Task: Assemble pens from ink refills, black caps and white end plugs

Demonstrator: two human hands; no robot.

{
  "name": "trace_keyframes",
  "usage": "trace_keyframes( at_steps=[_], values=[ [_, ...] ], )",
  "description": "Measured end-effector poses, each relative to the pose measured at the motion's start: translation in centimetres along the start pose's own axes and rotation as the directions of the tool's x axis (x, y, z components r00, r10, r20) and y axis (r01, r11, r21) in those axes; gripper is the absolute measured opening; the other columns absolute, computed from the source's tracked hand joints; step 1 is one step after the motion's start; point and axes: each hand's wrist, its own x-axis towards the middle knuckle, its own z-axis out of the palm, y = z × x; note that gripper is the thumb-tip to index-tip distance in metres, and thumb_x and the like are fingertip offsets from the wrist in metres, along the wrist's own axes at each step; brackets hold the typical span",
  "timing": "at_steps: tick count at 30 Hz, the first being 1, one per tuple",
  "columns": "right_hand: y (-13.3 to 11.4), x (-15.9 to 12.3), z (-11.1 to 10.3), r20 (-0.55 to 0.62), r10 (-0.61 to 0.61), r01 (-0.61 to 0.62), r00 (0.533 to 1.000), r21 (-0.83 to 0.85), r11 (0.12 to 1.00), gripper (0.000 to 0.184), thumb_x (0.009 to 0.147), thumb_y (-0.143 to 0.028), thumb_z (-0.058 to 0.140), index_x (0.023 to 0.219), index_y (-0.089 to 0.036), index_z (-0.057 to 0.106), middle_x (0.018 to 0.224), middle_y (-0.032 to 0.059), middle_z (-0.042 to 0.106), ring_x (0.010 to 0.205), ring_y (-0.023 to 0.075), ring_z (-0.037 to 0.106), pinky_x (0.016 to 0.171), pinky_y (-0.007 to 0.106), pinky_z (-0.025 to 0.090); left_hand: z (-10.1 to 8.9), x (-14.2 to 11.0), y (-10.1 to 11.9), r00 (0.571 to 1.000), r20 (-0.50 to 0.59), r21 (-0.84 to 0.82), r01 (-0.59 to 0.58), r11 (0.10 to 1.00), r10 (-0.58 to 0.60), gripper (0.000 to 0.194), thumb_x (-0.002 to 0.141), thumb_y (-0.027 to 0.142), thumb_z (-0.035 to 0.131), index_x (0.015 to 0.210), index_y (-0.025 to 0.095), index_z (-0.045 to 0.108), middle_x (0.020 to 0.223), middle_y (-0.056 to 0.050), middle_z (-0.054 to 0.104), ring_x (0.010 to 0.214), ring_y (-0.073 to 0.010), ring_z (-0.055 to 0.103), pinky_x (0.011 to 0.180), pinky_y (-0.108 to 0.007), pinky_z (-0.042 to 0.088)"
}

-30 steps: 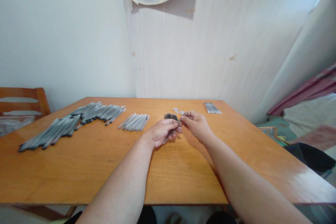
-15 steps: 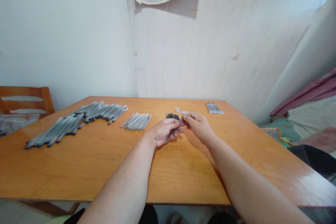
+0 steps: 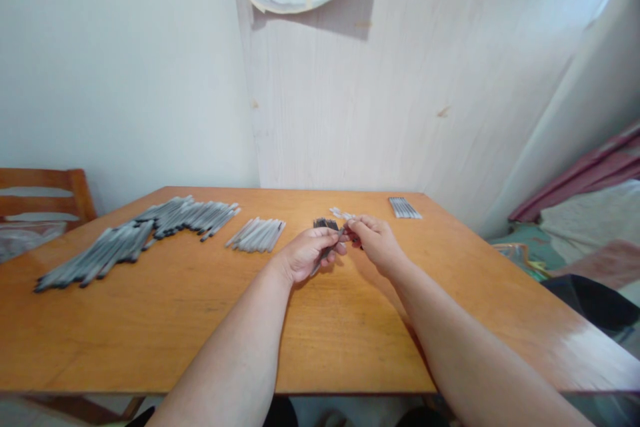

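We reach both bare forearms forward over the worktop [image 3: 320,347], slanting inward until the hands nearly meet. Our left hand [image 3: 314,252] is closed around a slim pen [image 3: 342,233], thumb uppermost, the pen tilted away from us. Our right hand [image 3: 371,239], fingers curled, pinches at the pen's far end; any smaller piece there we cannot make out. Dark-tipped rods [image 3: 324,222] lie just beyond the left hand, pale tubes [image 3: 257,235] to its left.
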Motion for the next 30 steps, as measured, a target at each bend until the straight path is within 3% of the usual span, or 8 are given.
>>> trace_keyframes(
  at_steps=[4,9,14,17,21,24,30],
  values=[
    [-0.3,0.1,-0.1,-0.016,0.011,-0.011,1.000,0.004,1.000,0.027,0.079,-0.041,0.055,0.075,-0.016,0.063,0.071,0.0046,0.068,0.066,0.0150,0.061,0.056,0.025,0.043,-0.1,0.0,0.0,1.000,-0.002,0.011,-0.006,1.000,0.006,0.026,0.076,0.033,0.072,0.089,0.012,0.065,0.079,-0.008,0.067,0.051,-0.0060,0.050,0.047,-0.019,0.028],
    [-0.4,1.0,-1.6,-0.146,0.118,-0.115,0.982,0.032,0.993,0.020,0.074,-0.035,0.056,0.074,-0.016,0.061,0.074,0.0046,0.068,0.059,0.0119,0.057,0.052,0.022,0.042,-0.4,0.3,-0.2,1.000,-0.006,0.026,-0.015,1.000,0.015,0.028,0.079,0.033,0.069,0.096,0.011,0.066,0.082,-0.009,0.068,0.053,-0.0064,0.049,0.047,-0.019,0.027],
    [1.6,2.3,-4.3,-0.230,0.111,-0.163,0.967,-0.219,0.962,0.015,0.072,-0.028,0.054,0.071,-0.016,0.062,0.064,0.0024,0.063,0.055,0.0123,0.053,0.048,0.023,0.036,-0.4,0.2,0.0,1.000,-0.023,0.029,-0.014,0.999,0.014,0.024,0.082,0.030,0.065,0.096,0.011,0.065,0.081,-0.008,0.068,0.052,-0.0060,0.048,0.047,-0.019,0.028],
    [3.0,2.8,-5.7,-0.210,0.075,-0.167,0.975,-0.466,0.869,0.012,0.070,-0.023,0.054,0.066,-0.016,0.062,0.058,0.0000,0.058,0.053,0.0117,0.049,0.048,0.023,0.031,-0.3,0.0,0.2,1.000,-0.028,0.022,-0.012,1.000,0.013,0.021,0.084,0.028,0.063,0.096,0.011,0.064,0.081,-0.008,0.068,0.052,-0.0059,0.048,0.047,-0.019,0.029],
    [3.9,3.3,-6.9,-0.146,0.088,-0.167,0.985,-0.716,0.678,0.011,0.066,-0.014,0.055,0.060,-0.016,0.064,0.056,0.0007,0.058,0.056,0.0121,0.050,0.052,0.024,0.029,-0.4,-0.1,0.3,0.999,-0.044,0.016,-0.016,1.000,0.017,0.019,0.085,0.026,0.061,0.096,0.011,0.065,0.079,-0.007,0.067,0.053,-0.0059,0.049,0.047,-0.019,0.029],
    [4.3,3.5,-7.4,-0.132,0.147,-0.194,0.980,-0.782,0.592,0.014,0.066,-0.011,0.055,0.065,-0.016,0.068,0.064,0.0028,0.064,0.063,0.0131,0.055,0.055,0.023,0.032,-0.5,0.0,0.3,0.999,-0.040,0.019,-0.018,1.000,0.019,0.018,0.085,0.026,0.061,0.095,0.011,0.065,0.079,-0.007,0.067,0.053,-0.0058,0.049,0.047,-0.019,0.029],
    [5.8,3.7,-7.5,-0.178,0.206,-0.262,0.962,-0.812,0.522,0.013,0.071,-0.015,0.058,0.069,-0.015,0.070,0.067,0.0060,0.067,0.063,0.0146,0.057,0.057,0.023,0.035,-0.4,-0.1,0.4,0.999,-0.044,0.011,-0.009,1.000,0.010,0.018,0.084,0.026,0.063,0.095,0.011,0.065,0.078,-0.006,0.067,0.053,-0.0057,0.049,0.047,-0.019,0.028]
  ],
)
